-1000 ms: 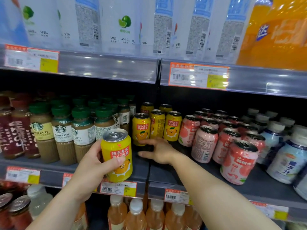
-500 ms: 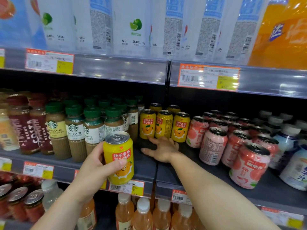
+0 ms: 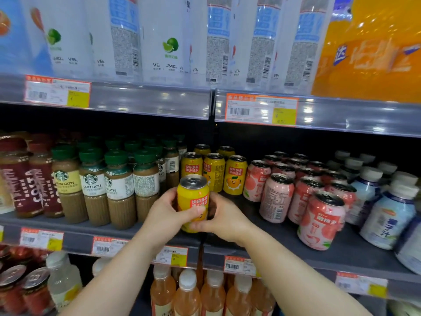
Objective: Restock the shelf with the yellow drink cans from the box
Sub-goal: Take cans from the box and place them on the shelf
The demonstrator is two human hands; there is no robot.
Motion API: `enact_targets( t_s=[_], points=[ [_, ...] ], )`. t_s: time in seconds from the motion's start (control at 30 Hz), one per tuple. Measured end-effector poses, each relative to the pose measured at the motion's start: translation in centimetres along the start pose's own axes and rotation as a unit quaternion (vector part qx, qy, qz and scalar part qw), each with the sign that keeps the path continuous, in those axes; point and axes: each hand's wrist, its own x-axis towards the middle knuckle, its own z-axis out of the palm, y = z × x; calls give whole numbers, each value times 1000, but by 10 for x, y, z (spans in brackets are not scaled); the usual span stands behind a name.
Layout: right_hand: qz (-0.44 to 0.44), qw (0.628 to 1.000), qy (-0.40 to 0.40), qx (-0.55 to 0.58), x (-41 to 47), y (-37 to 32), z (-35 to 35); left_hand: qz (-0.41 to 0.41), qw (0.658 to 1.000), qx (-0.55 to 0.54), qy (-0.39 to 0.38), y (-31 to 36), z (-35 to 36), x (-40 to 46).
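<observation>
Hands meet around one yellow can in the head view: the left hand wraps its side with the thumb laid across the orange-face label, and the right hand cups the opposite side and lower edge, so each grip is closed on that can. It stands upright, silver lid up, over the front part of the dark shelf; whether its base touches the shelf is hidden by the fingers. Just beyond the grips, farther back on the same shelf, stands a cluster of yellow cans in short rows, upright and close together. To the left of the left grip stand green-capped latte bottles, and farther left dark red bottles. To the right of the right grip stand pink cans, the nearest one tilted toward the shelf edge, and beyond them white-capped bottles. Above the grips a higher shelf carries tall white bottles and an orange bottle, with price tags on its rail. Below the grips, orange-tinted bottles with white caps fill the lower shelf.
</observation>
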Motion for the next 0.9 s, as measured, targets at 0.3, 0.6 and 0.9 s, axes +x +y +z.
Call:
enact_targets(
  t_s=[0.3,0.6,0.9],
  points=[
    [52,997,52,-29,32,11,8,-19,999,35,12,0,-35,-25],
    [112,986,109,-62,67,8,29,-5,999,28,29,5,-62,-50],
    [140,972,157,-101,76,3,40,-22,999,31,9,2,-64,-52]
  ],
)
